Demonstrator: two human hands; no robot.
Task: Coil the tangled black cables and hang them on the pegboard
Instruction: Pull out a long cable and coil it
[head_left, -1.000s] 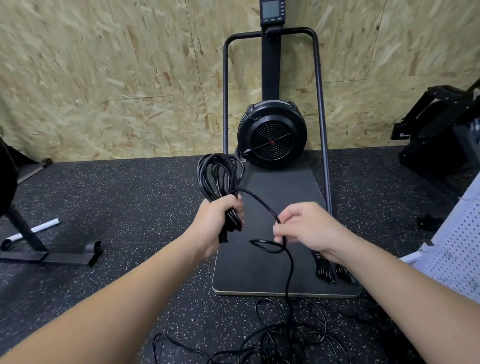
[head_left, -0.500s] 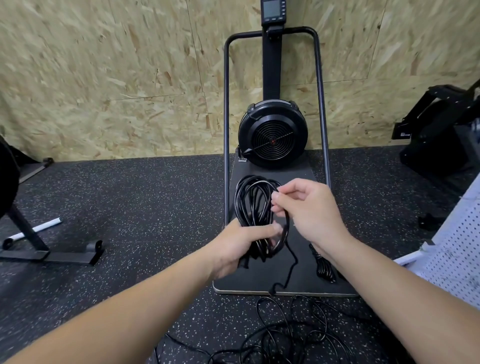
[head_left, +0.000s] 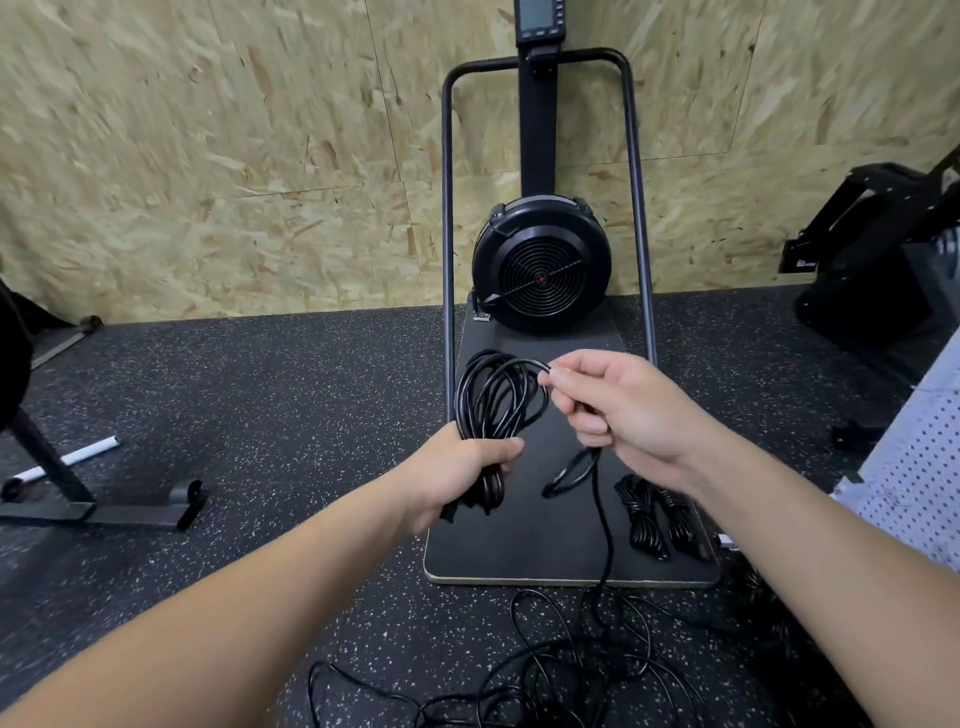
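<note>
1. Coil (head_left: 496, 400): held upright above the black platform (head_left: 519, 540), gripped at its lower end by the left hand (head_left: 460, 467), fingers curled round the gathered strands.
2. Right hand (head_left: 621, 410): pinches the free run of cable at the coil's top right, laying on a loop. A second ago this hand was lower and apart from the coil, drawing slack; now it meets it. Judgement: one more turn added, coiling well along but unfinished.
3. Loose cable (head_left: 605, 540) trails from the right hand down over the platform edge into the tangle (head_left: 571, 670) on the floor.
4. Two bundled cables (head_left: 660, 514) lie on the platform's right side.
5. Pegboard (head_left: 919, 467) stands at the right edge; nothing hung that I can see.
6. Open floor to the left; frame uprights (head_left: 447, 234) stand behind the coil.
</note>
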